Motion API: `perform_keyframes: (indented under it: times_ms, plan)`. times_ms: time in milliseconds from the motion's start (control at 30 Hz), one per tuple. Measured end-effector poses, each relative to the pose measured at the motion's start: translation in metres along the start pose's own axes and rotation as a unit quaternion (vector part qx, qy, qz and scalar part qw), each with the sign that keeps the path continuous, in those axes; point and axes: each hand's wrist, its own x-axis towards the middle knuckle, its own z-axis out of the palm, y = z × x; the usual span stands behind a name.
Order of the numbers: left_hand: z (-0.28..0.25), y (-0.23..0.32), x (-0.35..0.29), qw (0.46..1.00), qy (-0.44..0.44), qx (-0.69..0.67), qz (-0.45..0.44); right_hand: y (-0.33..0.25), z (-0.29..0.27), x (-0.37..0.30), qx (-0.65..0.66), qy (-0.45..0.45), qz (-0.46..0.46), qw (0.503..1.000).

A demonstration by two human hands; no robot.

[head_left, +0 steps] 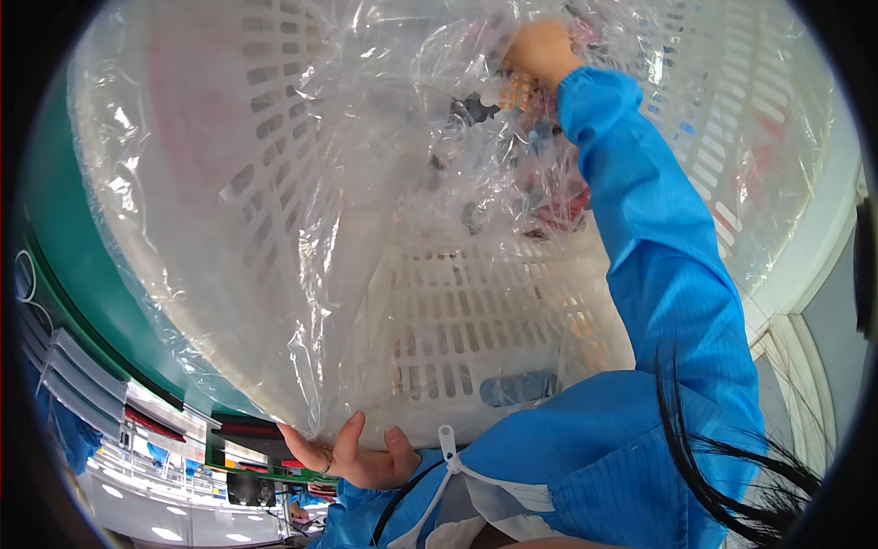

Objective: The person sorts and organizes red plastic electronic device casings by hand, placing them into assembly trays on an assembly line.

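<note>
A large white slotted plastic basket [439, 352] lies in front of me, lined with a clear plastic bag [315, 229]. My right hand [544, 53] reaches deep into it at the far side, among small clear packets [512, 174] with dark, red and bluish contents. Its fingers are hidden by the plastic and the turn of the hand, so any hold is unclear. Just below that hand shows an orange meshed piece [517, 91]. At the near left rim is my left hand [361, 460], its fingers apart and slightly bent, touching the liner's edge. A ring circles one finger.
A green surface [114, 247] curves along the left of the basket. Grey stacked trays or sheets [87, 375] stand at the lower left, beside red and dark items [247, 430]. A white frame post [800, 366] rises at the right. Another person's hand [299, 512] shows in the background.
</note>
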Motion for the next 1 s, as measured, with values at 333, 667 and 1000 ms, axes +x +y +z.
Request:
perform_keyframes:
  times_ms: [333,667,1000]
  plan:
    - [0.0,-0.006,-0.003,0.999,-0.03,0.021,0.009,-0.012,-0.012,0.025,0.169,0.232,-0.224,0.931]
    - [-0.004,-0.001,-0.01,0.999,-0.025,0.013,-0.02,-0.017,0.001,0.01,0.262,0.127,-0.2,0.936]
    - [-0.01,-0.006,-0.002,0.999,-0.04,0.032,0.009,-0.011,0.009,-0.01,0.342,0.024,-0.163,0.925]
